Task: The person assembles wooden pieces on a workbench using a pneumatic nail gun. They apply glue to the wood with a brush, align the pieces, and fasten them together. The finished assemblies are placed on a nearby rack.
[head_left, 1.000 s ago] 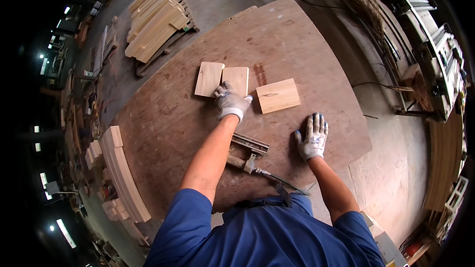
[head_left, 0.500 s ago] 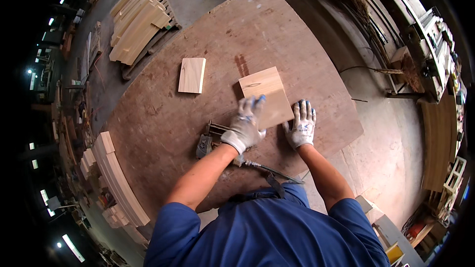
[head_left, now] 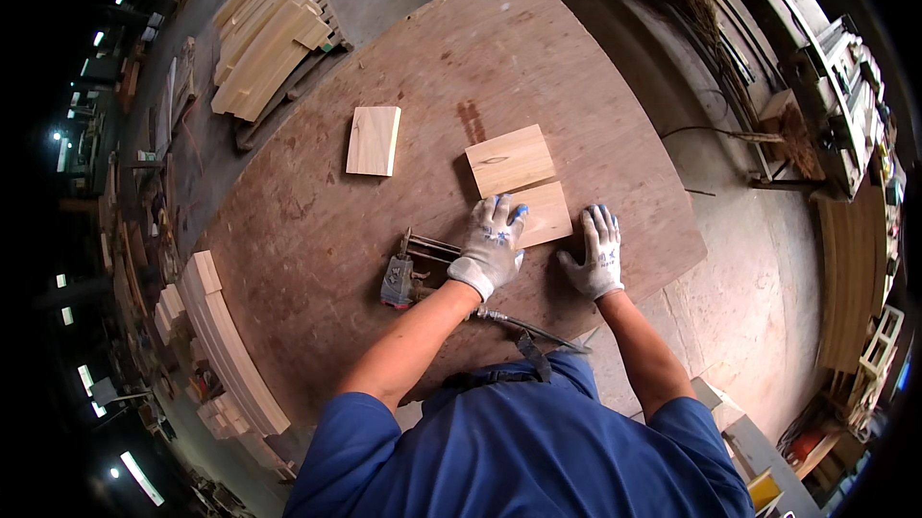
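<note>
Both my hands wear white work gloves with blue on the fingertips. My left hand (head_left: 494,244) lies with fingers extended over the left part of a light wooden block (head_left: 545,213), partly hiding it. Just beyond that block is a second one (head_left: 509,159) with a dark knot mark; a thin dark line separates the two. To the right, my right hand (head_left: 597,257) rests flat on the brown tabletop (head_left: 317,240), thumb spread, a little apart from the near block. A nail gun (head_left: 398,278) lies left of my left wrist, partly hidden by that hand and forearm.
Farther left on the table sits a third wooden block (head_left: 373,141). A hose (head_left: 528,328) runs from the nail gun along the near edge. Stacked boards stand on a pallet (head_left: 274,38) beyond the table, with more long boards (head_left: 226,336) at the left edge.
My left hand has shifted slightly right and settled on the near block. That block no longer appears to overlap the far one. My right hand has turned a little, its thumb now spread.
</note>
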Action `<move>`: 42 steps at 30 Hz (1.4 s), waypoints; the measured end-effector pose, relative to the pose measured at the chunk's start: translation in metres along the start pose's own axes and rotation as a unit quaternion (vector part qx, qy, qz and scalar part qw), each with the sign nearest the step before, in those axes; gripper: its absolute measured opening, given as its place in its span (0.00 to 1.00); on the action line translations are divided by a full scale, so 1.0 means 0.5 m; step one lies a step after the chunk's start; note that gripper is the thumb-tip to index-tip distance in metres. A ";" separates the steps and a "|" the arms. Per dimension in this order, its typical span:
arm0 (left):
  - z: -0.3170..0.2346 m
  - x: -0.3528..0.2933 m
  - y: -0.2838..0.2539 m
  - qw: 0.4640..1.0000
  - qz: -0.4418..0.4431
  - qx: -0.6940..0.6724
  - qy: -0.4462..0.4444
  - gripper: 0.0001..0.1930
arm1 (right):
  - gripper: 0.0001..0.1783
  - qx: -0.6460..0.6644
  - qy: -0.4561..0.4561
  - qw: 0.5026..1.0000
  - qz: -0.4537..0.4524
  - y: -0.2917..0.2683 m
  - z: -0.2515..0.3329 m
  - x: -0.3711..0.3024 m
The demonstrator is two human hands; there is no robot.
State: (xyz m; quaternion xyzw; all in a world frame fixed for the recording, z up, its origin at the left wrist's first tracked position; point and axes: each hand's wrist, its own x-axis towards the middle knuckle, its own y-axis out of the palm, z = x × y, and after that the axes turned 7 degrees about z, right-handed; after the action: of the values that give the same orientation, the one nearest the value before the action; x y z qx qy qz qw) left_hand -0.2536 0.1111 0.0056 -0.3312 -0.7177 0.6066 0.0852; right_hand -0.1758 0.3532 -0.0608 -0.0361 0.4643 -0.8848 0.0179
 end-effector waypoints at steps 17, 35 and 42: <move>0.146 0.004 -0.006 0.978 -0.155 -0.073 -0.122 0.44 | 0.43 -0.068 0.029 0.997 -0.018 0.033 0.021 0.044; 0.332 0.060 -0.073 0.797 -0.217 -0.450 -0.339 0.52 | 0.50 -0.106 0.030 0.994 0.009 0.042 0.023 0.039; -0.004 -0.055 -0.097 0.972 -0.098 -0.203 -0.061 0.62 | 0.51 -0.100 0.009 0.995 0.005 0.027 0.002 0.027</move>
State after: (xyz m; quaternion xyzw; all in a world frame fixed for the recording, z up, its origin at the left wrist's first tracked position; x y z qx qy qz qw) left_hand -0.2494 0.0946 0.0586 -0.2317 -0.8589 0.4557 0.0312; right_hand -0.1893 0.3438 -0.0705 -0.0273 0.5504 -0.8343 0.0140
